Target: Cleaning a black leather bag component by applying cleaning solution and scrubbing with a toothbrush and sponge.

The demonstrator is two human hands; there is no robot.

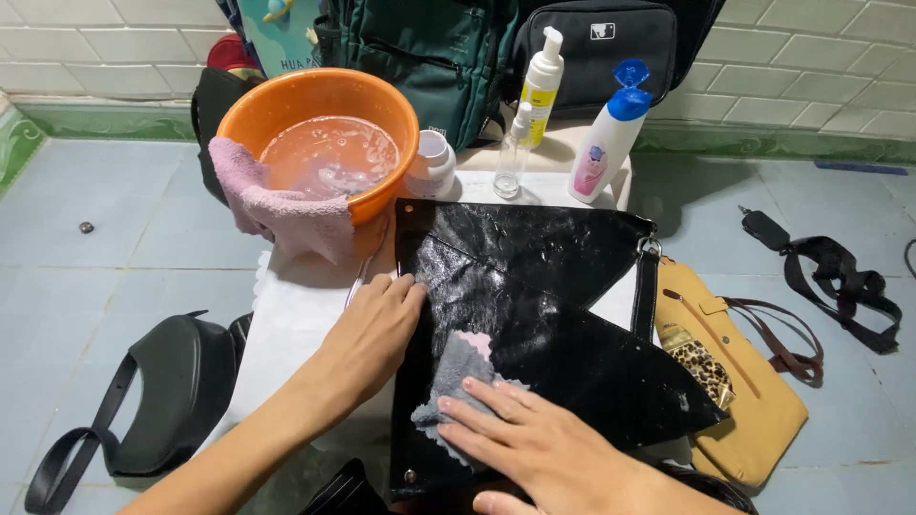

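Here your right hand [544, 443] presses a grey cloth [456, 381] flat-fingered onto the black bag [534, 315]; your left hand [374, 336], fingers extended, steadies its edge, long axis running away from you.

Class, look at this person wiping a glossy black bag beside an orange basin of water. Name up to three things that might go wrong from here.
1. The orange basin is full and sits close to the left hand; a nudge might spill water over the black bag.
2. The towel hangs over the basin rim and may drip onto the white mat.
3. The right hand presses a grey cloth flat; suds could spread toward the tan bag.
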